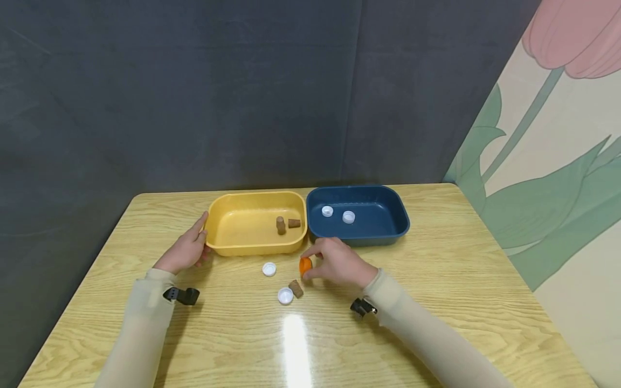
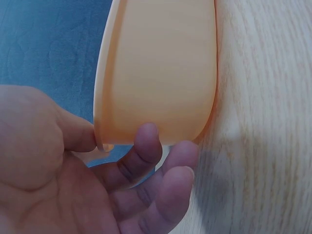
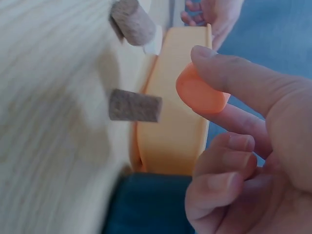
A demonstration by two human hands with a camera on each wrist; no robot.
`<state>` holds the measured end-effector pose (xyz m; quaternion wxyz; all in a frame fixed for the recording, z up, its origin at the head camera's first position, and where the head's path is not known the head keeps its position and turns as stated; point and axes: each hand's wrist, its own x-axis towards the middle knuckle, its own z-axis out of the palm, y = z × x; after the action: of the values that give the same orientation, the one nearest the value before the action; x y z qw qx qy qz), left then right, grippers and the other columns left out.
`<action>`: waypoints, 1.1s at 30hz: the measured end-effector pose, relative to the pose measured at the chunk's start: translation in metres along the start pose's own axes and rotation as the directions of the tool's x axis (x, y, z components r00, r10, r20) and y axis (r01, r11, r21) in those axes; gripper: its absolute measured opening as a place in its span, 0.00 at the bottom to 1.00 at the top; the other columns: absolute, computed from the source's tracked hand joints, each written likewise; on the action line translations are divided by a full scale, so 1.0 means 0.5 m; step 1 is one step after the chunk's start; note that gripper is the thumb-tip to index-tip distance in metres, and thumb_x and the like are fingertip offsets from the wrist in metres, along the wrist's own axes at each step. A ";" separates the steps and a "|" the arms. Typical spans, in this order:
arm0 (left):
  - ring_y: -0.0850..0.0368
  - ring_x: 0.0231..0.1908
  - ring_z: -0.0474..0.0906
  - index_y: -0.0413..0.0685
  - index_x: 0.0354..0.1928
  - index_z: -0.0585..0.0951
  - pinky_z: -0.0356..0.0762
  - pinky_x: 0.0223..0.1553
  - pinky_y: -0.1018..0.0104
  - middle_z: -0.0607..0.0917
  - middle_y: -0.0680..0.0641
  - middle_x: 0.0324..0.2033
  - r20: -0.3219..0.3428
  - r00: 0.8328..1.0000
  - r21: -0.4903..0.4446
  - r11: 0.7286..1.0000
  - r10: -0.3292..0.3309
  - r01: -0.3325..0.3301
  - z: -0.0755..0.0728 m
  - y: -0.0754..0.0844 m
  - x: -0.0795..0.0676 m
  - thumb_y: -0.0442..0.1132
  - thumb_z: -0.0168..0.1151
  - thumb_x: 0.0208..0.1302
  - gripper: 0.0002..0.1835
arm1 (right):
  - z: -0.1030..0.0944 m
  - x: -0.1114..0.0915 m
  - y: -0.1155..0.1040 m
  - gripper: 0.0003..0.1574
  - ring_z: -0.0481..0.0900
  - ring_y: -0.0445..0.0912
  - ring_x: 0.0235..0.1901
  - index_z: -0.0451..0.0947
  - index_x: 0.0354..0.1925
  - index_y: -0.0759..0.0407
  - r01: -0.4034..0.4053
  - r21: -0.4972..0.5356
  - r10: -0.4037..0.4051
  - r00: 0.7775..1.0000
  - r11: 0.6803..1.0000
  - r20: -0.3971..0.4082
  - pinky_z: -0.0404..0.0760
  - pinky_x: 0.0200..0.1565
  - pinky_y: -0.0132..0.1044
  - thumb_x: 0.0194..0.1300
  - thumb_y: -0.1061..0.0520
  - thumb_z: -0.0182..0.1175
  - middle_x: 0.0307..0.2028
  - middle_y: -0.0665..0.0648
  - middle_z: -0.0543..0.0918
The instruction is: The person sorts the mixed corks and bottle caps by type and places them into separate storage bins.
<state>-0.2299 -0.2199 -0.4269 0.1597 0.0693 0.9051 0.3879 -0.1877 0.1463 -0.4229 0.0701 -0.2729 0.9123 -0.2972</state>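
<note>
So my right hand (image 1: pixel 339 264) has the orange cap (image 1: pixel 305 267) pinched thumb-to-forefinger, just off the yellow tray's (image 1: pixel 257 250) near right corner. Guessing fingertips suit something that small and round better than a whole-palm grab. My left hand (image 1: pixel 186 249) grips the yellow tray's left end, thumb at the rim, fingertips against the outer wall, probably so it doesn't slide. The blue tray (image 1: pixel 359 241) sits right beside its right end, likely to keep both within reach. White caps (image 1: pixel 349 217) lie in blue, corks (image 1: pixel 281 225) in yellow, seemingly like with like. Nearer me than the yellow tray: a stray cork (image 1: pixel 296 288) and two loose lids (image 1: pixel 269 269), also white.
</note>
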 end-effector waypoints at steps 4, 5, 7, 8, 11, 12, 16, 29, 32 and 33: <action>0.47 0.31 0.75 0.51 0.80 0.33 0.78 0.29 0.55 0.74 0.38 0.34 -0.001 1.000 -0.001 1.000 -0.002 0.002 0.000 0.001 0.001 0.43 0.28 0.83 0.31 | -0.016 0.002 0.003 0.25 0.66 0.44 0.26 0.88 0.49 0.58 -0.004 0.018 0.004 1.000 1.000 -0.024 0.62 0.28 0.32 0.52 0.52 0.79 0.27 0.60 0.76; 0.47 0.31 0.75 0.51 0.80 0.33 0.78 0.29 0.55 0.74 0.38 0.34 -0.004 1.000 -0.001 1.000 -0.003 0.003 -0.001 0.002 0.002 0.43 0.28 0.83 0.31 | -0.021 0.003 0.005 0.25 0.66 0.43 0.26 0.88 0.49 0.58 0.001 0.018 -0.001 0.999 1.000 -0.033 0.62 0.28 0.32 0.52 0.52 0.79 0.26 0.59 0.76; 0.47 0.30 0.75 0.51 0.80 0.33 0.78 0.29 0.55 0.74 0.38 0.34 -0.005 1.000 -0.008 1.000 -0.004 0.004 0.000 0.002 0.003 0.43 0.27 0.83 0.31 | -0.031 0.004 0.008 0.25 0.66 0.43 0.25 0.88 0.48 0.58 0.020 0.010 -0.020 0.998 1.000 -0.054 0.62 0.27 0.32 0.52 0.52 0.79 0.23 0.55 0.72; 0.48 0.30 0.75 0.51 0.80 0.33 0.78 0.29 0.55 0.74 0.38 0.34 -0.004 1.000 -0.011 1.000 -0.005 0.005 0.001 0.002 0.004 0.43 0.28 0.83 0.31 | -0.036 0.004 0.012 0.24 0.65 0.43 0.25 0.88 0.48 0.58 0.026 0.009 -0.025 0.997 1.000 -0.067 0.61 0.27 0.32 0.52 0.52 0.79 0.22 0.53 0.71; 0.48 0.30 0.75 0.51 0.80 0.33 0.78 0.29 0.55 0.74 0.39 0.33 0.000 1.000 -0.021 1.000 -0.001 0.001 0.004 0.001 0.006 0.43 0.28 0.83 0.31 | -0.052 0.003 0.022 0.23 0.65 0.43 0.24 0.88 0.47 0.58 0.015 0.011 -0.014 0.994 1.000 -0.106 0.61 0.28 0.32 0.52 0.52 0.79 0.21 0.49 0.67; 0.48 0.30 0.75 0.51 0.80 0.33 0.78 0.29 0.55 0.74 0.39 0.33 0.002 1.000 -0.022 1.000 0.002 -0.002 0.005 0.001 0.006 0.43 0.28 0.83 0.31 | -0.058 0.004 0.026 0.23 0.64 0.43 0.24 0.88 0.47 0.58 0.010 0.013 -0.009 0.993 1.000 -0.119 0.60 0.29 0.33 0.52 0.52 0.79 0.21 0.49 0.66; 0.48 0.30 0.75 0.54 0.80 0.34 0.78 0.29 0.55 0.74 0.39 0.34 -0.007 1.000 -0.012 1.000 -0.004 0.004 0.006 -0.004 0.005 0.44 0.29 0.83 0.31 | -0.081 0.012 0.042 0.24 0.65 0.44 0.23 0.88 0.48 0.57 -0.025 0.029 0.029 0.989 0.999 -0.143 0.61 0.29 0.34 0.54 0.51 0.78 0.20 0.49 0.70; 0.48 0.30 0.74 0.52 0.80 0.33 0.78 0.30 0.56 0.75 0.39 0.33 -0.002 1.000 0.014 1.000 -0.005 0.005 0.001 0.002 -0.005 0.45 0.27 0.83 0.31 | -0.142 0.057 0.096 0.22 0.65 0.45 0.21 0.87 0.49 0.58 -0.154 0.017 0.155 0.984 0.988 -0.092 0.61 0.24 0.35 0.60 0.47 0.73 0.21 0.54 0.72; 0.48 0.30 0.74 0.52 0.80 0.33 0.78 0.30 0.55 0.75 0.39 0.33 0.000 1.000 0.010 1.000 -0.006 0.006 0.002 0.003 -0.005 0.45 0.27 0.83 0.31 | -0.149 0.066 0.107 0.22 0.65 0.45 0.21 0.87 0.49 0.58 -0.185 0.010 0.185 0.979 0.983 -0.084 0.61 0.24 0.35 0.61 0.47 0.73 0.22 0.54 0.74; 0.48 0.30 0.74 0.52 0.80 0.33 0.78 0.30 0.55 0.75 0.39 0.33 0.000 1.000 0.006 1.000 -0.006 0.006 0.002 0.004 -0.004 0.45 0.27 0.83 0.31 | -0.152 0.068 0.110 0.22 0.66 0.46 0.21 0.87 0.49 0.58 -0.194 0.003 0.193 0.978 0.981 -0.083 0.61 0.24 0.35 0.61 0.47 0.72 0.23 0.54 0.74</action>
<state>-0.2276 -0.2184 -0.4254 0.1607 0.0672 0.9065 0.3846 -0.2636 0.2032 -0.3919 0.0600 -0.1703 0.9375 -0.2976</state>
